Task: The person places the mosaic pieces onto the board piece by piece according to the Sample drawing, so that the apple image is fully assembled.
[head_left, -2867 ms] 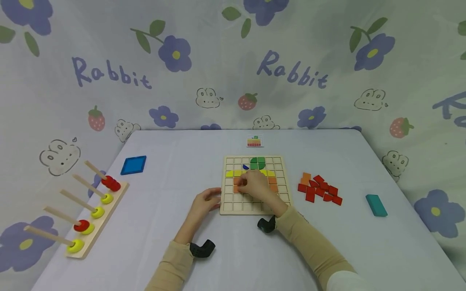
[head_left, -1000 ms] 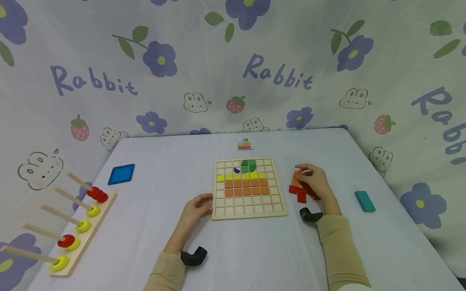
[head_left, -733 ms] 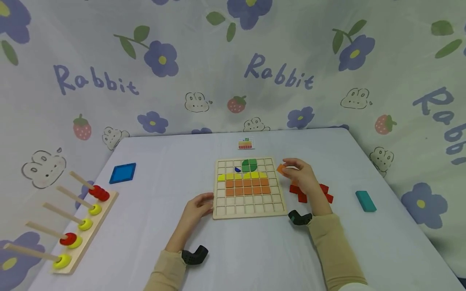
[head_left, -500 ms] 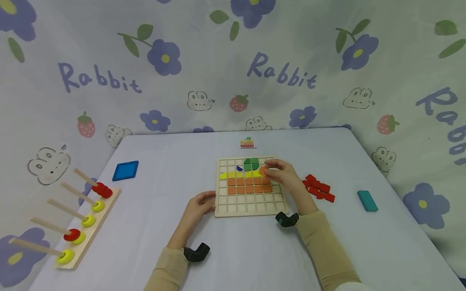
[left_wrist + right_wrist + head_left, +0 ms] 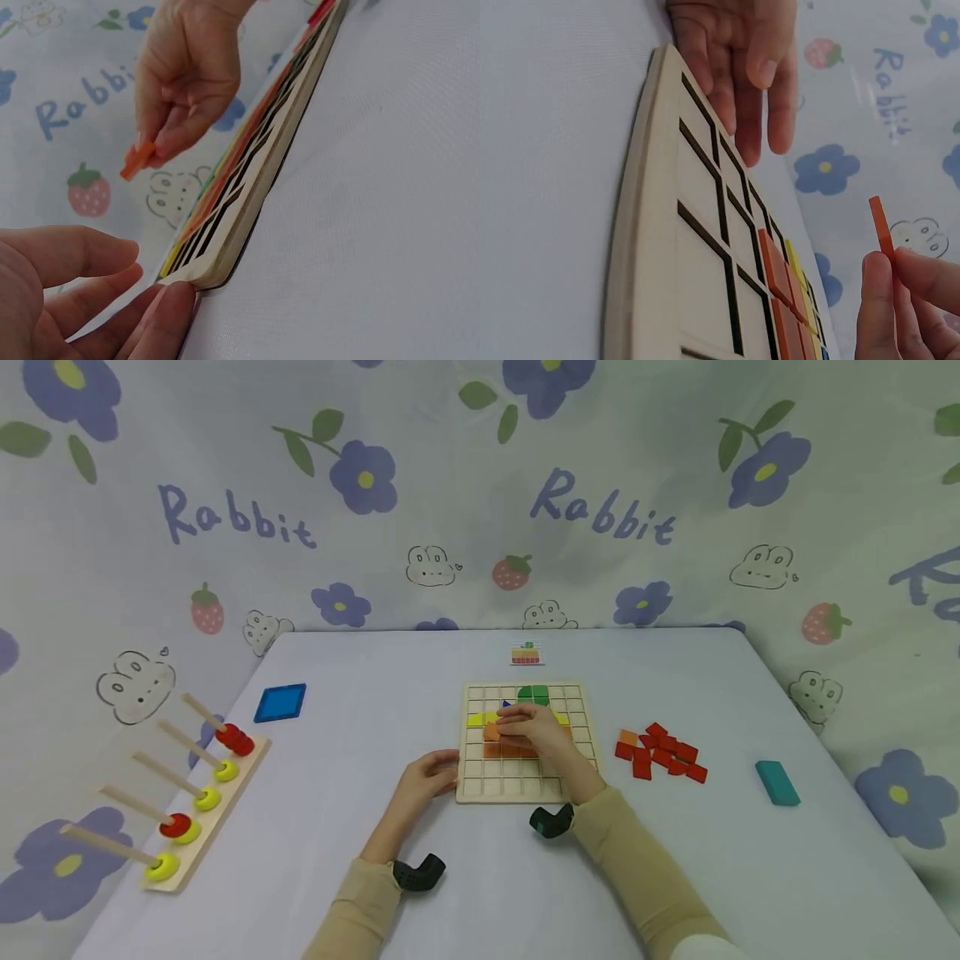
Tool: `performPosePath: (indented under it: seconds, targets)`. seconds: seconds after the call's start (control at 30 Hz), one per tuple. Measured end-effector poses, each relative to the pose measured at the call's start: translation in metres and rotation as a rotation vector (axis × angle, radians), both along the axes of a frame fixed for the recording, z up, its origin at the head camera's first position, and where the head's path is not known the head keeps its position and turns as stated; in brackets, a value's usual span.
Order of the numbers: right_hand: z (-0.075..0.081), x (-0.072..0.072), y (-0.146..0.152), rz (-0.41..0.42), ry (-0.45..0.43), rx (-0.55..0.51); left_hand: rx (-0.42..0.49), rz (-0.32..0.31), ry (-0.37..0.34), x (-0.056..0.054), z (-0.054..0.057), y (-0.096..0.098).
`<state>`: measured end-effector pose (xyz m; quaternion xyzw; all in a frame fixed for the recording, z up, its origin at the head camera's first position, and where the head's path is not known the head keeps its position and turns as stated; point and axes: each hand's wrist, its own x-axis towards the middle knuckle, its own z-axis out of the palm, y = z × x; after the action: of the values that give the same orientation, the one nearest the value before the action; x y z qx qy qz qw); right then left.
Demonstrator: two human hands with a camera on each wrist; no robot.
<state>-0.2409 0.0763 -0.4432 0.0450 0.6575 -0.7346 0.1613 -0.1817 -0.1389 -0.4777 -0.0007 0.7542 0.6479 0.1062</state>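
Observation:
My right hand [image 5: 536,731] is above the wooden grid board [image 5: 480,789], pinching an orange square tile [image 5: 882,229] between thumb and fingers. In the left wrist view this orange tile [image 5: 138,159] is held clear of the board. Set in the grid are orange tiles [image 5: 778,270], a row of yellow pieces [image 5: 475,720], green pieces [image 5: 534,693] and a small blue piece [image 5: 507,703], partly hidden by the right hand. My left hand [image 5: 423,781] rests at the board's left edge, its fingers loosely bent and touching the rim.
Right of the board lies a loose pile of red tiles [image 5: 663,752] with one orange tile [image 5: 628,737]. A small pattern card [image 5: 527,653] is behind the board. A teal block [image 5: 777,783] is far right; a blue tray [image 5: 281,702] and a peg stand with rings [image 5: 217,802] are left.
My right hand reached to the pile, picked up an orange tile and carried it left over the board. The left hand stayed at the board's edge. The head view shifted slightly.

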Motion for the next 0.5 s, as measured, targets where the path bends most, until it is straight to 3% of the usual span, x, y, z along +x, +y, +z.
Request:
performPosePath:
  seconds: [0.3,0.5]
  targets:
    - [-0.008,-0.007,-0.026,-0.059,0.042,0.084,-0.026,-0.002,-0.017,0.001,0.0,0.0]
    - [-0.013,-0.01,-0.033,-0.086,0.11,0.233,-0.018,-0.02,-0.011,-0.001,-0.002,-0.001]
